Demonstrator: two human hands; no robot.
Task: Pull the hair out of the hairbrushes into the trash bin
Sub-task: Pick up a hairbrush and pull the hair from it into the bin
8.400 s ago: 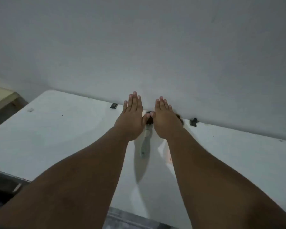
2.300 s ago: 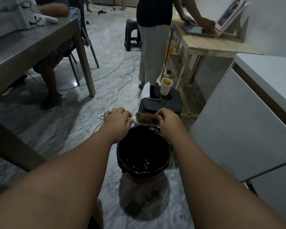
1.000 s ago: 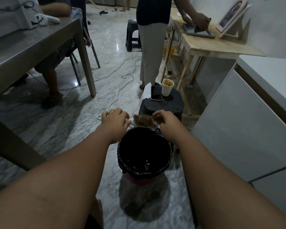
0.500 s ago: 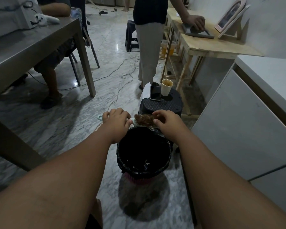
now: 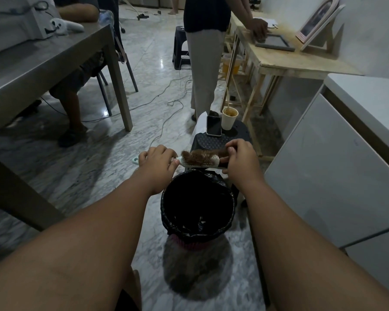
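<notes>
A pale hairbrush lies crosswise just above the far rim of the trash bin, which is lined with a black bag and stands on the marble floor. Brown hair is matted over its bristles. My left hand is closed around the brush's handle, whose tip sticks out to the left. My right hand pinches the hair at the right end of the brush head.
A dark stool behind the bin carries a phone and a paper cup. A person stands beyond it at a wooden table. A grey table is left, white cabinets right, cables on the floor.
Since half a second ago my right hand has lifted slightly and drawn the hair's right end up off the bristles. My left hand and the brush stay in place over the bin.
</notes>
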